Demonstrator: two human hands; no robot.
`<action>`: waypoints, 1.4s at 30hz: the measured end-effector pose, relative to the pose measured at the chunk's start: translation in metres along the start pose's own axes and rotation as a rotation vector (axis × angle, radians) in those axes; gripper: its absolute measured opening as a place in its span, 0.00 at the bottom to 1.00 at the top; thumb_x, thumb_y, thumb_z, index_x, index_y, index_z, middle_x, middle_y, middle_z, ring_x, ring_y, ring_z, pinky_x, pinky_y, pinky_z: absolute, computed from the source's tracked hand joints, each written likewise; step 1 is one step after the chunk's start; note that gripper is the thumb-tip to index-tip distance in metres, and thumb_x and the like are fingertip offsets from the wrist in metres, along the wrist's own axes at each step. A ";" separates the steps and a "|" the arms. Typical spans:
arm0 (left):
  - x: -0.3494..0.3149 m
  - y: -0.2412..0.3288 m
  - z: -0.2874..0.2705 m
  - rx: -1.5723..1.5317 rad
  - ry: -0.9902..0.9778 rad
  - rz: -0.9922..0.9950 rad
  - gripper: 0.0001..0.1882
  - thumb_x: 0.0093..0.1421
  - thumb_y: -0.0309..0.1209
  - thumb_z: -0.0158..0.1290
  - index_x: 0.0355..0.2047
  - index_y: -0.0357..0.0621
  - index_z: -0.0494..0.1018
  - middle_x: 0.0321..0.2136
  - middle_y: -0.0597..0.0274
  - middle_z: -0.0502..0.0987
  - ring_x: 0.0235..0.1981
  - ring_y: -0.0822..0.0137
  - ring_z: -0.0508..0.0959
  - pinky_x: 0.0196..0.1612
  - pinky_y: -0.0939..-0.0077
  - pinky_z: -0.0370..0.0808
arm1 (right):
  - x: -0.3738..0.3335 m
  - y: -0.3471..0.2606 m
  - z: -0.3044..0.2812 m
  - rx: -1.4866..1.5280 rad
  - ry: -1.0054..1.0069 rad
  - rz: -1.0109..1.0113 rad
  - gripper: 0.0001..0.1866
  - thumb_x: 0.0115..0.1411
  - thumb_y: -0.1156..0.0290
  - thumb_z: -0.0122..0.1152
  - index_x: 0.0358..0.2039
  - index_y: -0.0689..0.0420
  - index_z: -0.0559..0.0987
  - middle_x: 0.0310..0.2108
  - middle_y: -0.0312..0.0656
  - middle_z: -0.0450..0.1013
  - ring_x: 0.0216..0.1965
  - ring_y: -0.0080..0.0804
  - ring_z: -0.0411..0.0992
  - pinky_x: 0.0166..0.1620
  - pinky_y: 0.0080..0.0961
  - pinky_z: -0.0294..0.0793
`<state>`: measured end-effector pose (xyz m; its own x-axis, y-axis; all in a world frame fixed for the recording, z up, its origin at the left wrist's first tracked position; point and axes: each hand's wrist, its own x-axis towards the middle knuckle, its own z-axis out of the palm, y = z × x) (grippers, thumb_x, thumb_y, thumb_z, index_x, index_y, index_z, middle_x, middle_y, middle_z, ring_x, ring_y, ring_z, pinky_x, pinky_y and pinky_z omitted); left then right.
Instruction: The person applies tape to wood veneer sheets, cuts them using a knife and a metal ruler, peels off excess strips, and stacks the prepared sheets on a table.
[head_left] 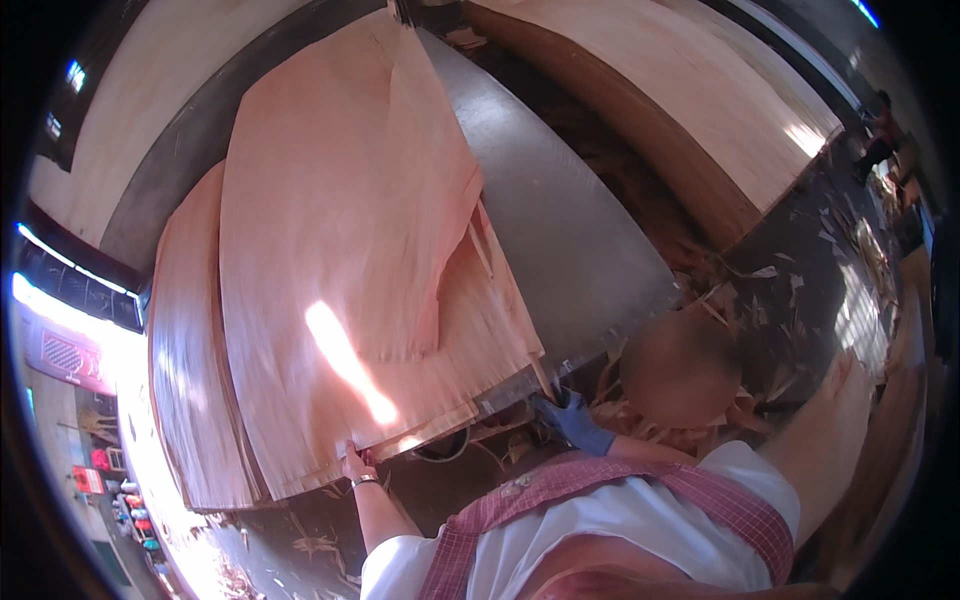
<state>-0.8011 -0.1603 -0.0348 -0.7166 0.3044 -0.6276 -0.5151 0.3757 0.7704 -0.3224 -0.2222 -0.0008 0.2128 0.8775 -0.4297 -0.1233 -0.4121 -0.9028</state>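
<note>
Large thin sheets of wood veneer [330, 200] lie overlapped on a grey metal-topped table [570, 220]. My bare left hand [356, 463], with a band at the wrist, grips the near edge of the veneer, its fingertips over the top. At the table's near edge, right of the sheets, is my right hand [570, 420] in a blue glove. Its fingers close around the lower end of a narrow veneer strip [542, 376] at the sheet's corner. One upper sheet has a ragged, torn right side. Another veneer stack [190, 350] lies at the left.
Beyond the table, a tall stack of pale veneer [680, 90] stands at the far right. Veneer scraps [790, 310] litter the floor on the right. A person [880, 135] is at the far right edge. Bright sunlight falls across the sheets and the left side.
</note>
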 end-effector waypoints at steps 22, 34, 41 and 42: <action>0.006 -0.011 -0.001 -0.144 -0.071 0.035 0.16 0.55 0.35 0.62 0.36 0.42 0.69 0.26 0.57 0.76 0.16 0.68 0.73 0.14 0.81 0.74 | -0.163 0.093 -0.156 -0.720 0.398 -0.075 0.21 0.53 0.56 0.69 0.31 0.62 0.76 0.25 0.51 0.73 0.24 0.47 0.72 0.30 0.35 0.71; 0.007 -0.001 -0.004 -0.125 -0.035 0.006 0.19 0.54 0.37 0.62 0.35 0.36 0.69 0.24 0.56 0.74 0.18 0.67 0.74 0.17 0.81 0.76 | -0.085 -0.007 -0.053 0.071 0.075 0.107 0.14 0.59 0.60 0.66 0.33 0.58 0.77 0.19 0.30 0.70 0.17 0.17 0.64 0.22 0.20 0.62; 0.000 -0.009 0.008 -0.132 -0.050 -0.002 0.18 0.56 0.38 0.62 0.37 0.39 0.69 0.26 0.57 0.75 0.19 0.66 0.74 0.17 0.80 0.77 | -0.134 0.062 -0.143 -0.286 0.350 -0.090 0.20 0.57 0.56 0.67 0.32 0.63 0.76 0.20 0.38 0.71 0.22 0.28 0.69 0.28 0.29 0.68; -0.006 -0.014 0.016 -0.122 -0.070 -0.020 0.18 0.56 0.38 0.62 0.37 0.39 0.69 0.27 0.57 0.75 0.19 0.66 0.74 0.17 0.80 0.76 | -0.144 0.091 -0.162 -0.482 0.415 -0.247 0.21 0.56 0.55 0.68 0.32 0.63 0.76 0.20 0.39 0.71 0.22 0.29 0.69 0.28 0.31 0.69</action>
<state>-0.7823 -0.1533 -0.0441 -0.6734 0.3597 -0.6458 -0.5850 0.2747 0.7631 -0.2069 -0.4261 -0.0239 0.5453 0.8328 -0.0953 0.4017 -0.3594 -0.8423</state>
